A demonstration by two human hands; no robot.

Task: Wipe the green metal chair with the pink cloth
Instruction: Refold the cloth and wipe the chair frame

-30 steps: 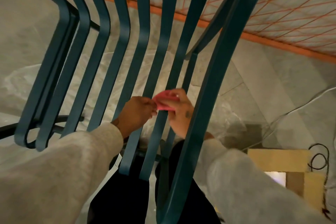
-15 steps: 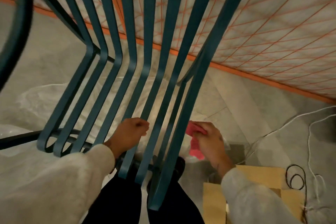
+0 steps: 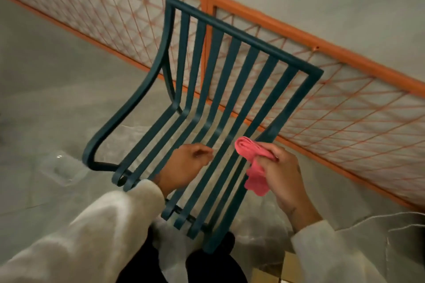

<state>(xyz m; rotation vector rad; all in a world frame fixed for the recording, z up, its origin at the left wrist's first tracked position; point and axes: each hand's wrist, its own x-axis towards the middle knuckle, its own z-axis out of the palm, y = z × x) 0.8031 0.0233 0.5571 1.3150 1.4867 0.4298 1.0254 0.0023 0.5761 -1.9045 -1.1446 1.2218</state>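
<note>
Green metal chair (image 3: pixel 230 76) fills frame centre. Left hand (image 3: pixel 184 165) curls round a seat slat. Right hand (image 3: pixel 282 174), lower right, grips the bunched pink cloth (image 3: pixel 253 163) beside the chair's right rail. Likely risk: the one-handed hold slips and the chair swings.

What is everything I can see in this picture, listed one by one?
green metal chair: one, dark green slats, centre, in front of the railing
pink cloth: one, pink, bunched, above the chair's right edge
railing: one, orange with diamond mesh, runs diagonally behind the chair
floor: one, grey, all around
plastic sheet: one, clear, on the floor left of the chair
cardboard: one piece, tan, bottom edge
legs: dark-clad, below the chair
sleeves: two, off-white, lower corners
left hand: over the seat slats, fingers curled; grip unclear
right hand: holds the pink cloth
</note>
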